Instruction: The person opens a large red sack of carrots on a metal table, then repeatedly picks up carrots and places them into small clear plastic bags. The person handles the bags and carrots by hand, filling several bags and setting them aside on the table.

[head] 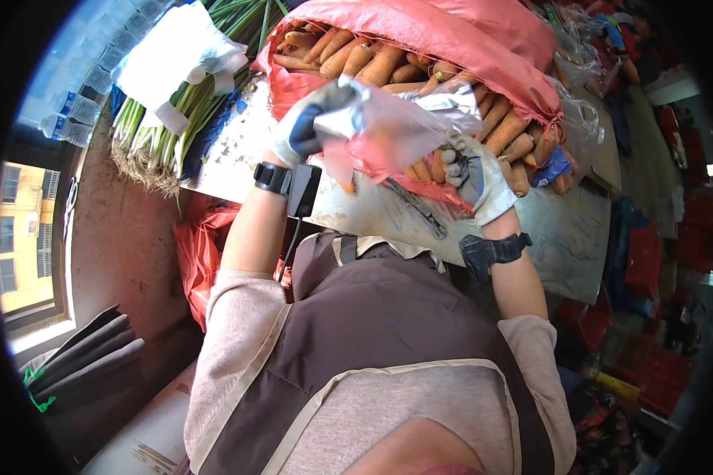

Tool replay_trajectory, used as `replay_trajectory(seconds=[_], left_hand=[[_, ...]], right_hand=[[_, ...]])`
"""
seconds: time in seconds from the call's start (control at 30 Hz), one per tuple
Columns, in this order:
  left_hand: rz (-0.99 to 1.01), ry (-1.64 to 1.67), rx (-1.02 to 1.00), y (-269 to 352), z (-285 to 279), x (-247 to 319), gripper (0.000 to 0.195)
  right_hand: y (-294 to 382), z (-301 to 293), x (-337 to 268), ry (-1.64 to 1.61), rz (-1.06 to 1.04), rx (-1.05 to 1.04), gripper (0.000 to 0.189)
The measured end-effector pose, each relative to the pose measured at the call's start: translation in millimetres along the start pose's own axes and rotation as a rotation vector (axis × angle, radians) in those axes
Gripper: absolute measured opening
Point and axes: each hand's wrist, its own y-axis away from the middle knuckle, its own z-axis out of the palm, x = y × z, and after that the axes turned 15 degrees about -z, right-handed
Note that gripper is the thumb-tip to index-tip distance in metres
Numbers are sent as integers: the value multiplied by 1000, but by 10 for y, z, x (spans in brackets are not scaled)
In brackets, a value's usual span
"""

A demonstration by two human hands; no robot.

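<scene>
A clear plastic bag (401,122) is stretched between my gloved hands, partly blurred. My left hand (315,122), in a white and blue-grey work glove, grips its left end. At the bag's right side, my right hand (472,175) has its gloved fingers curled on the plastic; the exact grip is partly hidden. Just beyond and beneath the bag, many carrots (338,53) spill from an opened red woven sack (481,35). The sack lies on a metal-topped table (546,243), and its torn lower edge reaches under my hands.
Scallions (178,119) with roots lie at the left, white plastic sheets (166,53) over them. Water bottles (74,113) line the window side. A dark, narrow object (419,208) rests near the table's front edge. A red plastic bag (205,249) hangs below. Another person's arm (627,65) shows far right.
</scene>
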Motion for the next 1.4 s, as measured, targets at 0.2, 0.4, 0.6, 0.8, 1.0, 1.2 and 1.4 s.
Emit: replay_trajectory(seconds=[0.2,0.4,0.6,0.8,1.0,1.2,1.4], left_hand=[[195,423,-128,-24,-165,-475,35],[272,104,-129,341,-42,-1294,52],[146,-288,416,497,17,-1071,25],[241,-586,1037,503,284,-905,11],[107,-1142,843,230,555,-954,21],[-3,-1048,783,702,284,-898,16],[651,-1099,1597,2045,-6,-277,26]], right_hand=[[-115,130,154,-184,172,-216,23],[-214,205,440,-146,263,-158,25],[-209,314,610,44,290,-226,19],[30,391,506,388,48,-312,20],[82,558,622,668,-349,-725,22],[32,384,666,580,-101,-406,30],[-217,-13,335,431,-219,-26,26]])
